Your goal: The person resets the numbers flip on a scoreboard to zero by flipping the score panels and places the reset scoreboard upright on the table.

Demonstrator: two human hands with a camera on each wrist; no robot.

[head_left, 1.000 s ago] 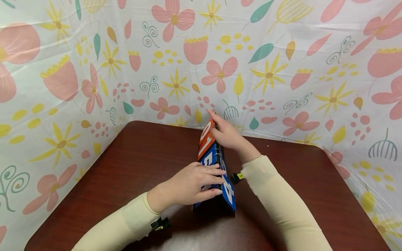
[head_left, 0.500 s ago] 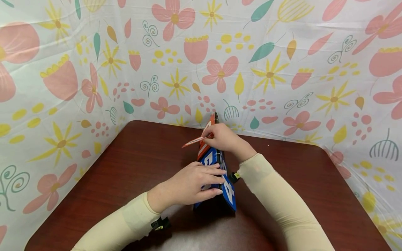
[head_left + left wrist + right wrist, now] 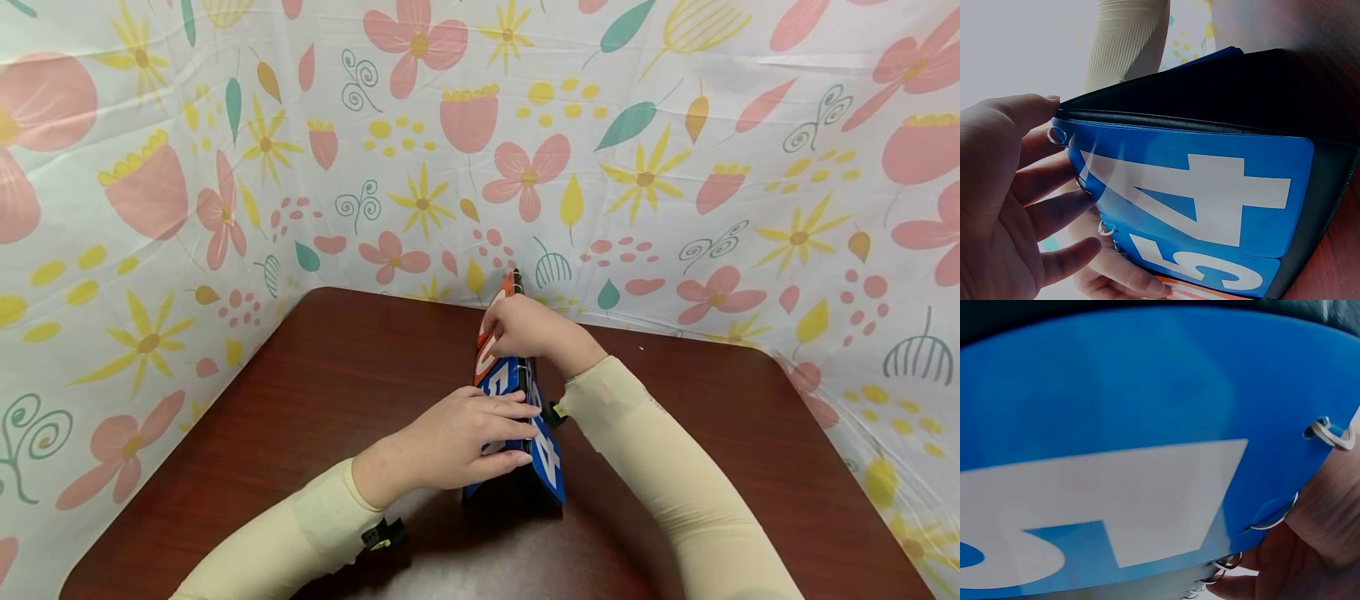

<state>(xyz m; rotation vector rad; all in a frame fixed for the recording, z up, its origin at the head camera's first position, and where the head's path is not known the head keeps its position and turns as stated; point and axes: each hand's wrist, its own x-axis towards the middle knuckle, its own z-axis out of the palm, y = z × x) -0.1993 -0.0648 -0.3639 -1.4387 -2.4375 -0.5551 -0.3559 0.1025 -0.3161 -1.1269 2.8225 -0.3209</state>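
Observation:
A black tent-shaped flip scoreboard (image 3: 1329, 194) stands lengthwise on the table, its number cards hung on metal rings along the top ridge. Blue cards (image 3: 1294, 162) with white digits, a 4 and a 5 among them, hang at the near end. Orange cards (image 3: 486, 358) are farther off. My left hand (image 3: 461, 437) rests across the near part of the ridge, its fingers nearly straight. Over the orange section, my right hand (image 3: 532, 333) has curled fingers, with thumb and fingertips pinching at an orange card. In the right wrist view, a blue card (image 3: 1147, 381) fills most of the picture.
A dark reddish-brown table (image 3: 360, 358) lies under the scoreboard. A white floral-print cloth (image 3: 420, 75) hangs behind and along both sides. Small black straps with yellow marks (image 3: 384, 533) sit at the wrists.
My right hand came back from the far end of the ridge, swung an orange card over to the left, and is now lower with the card lying down. The left hand stayed put.

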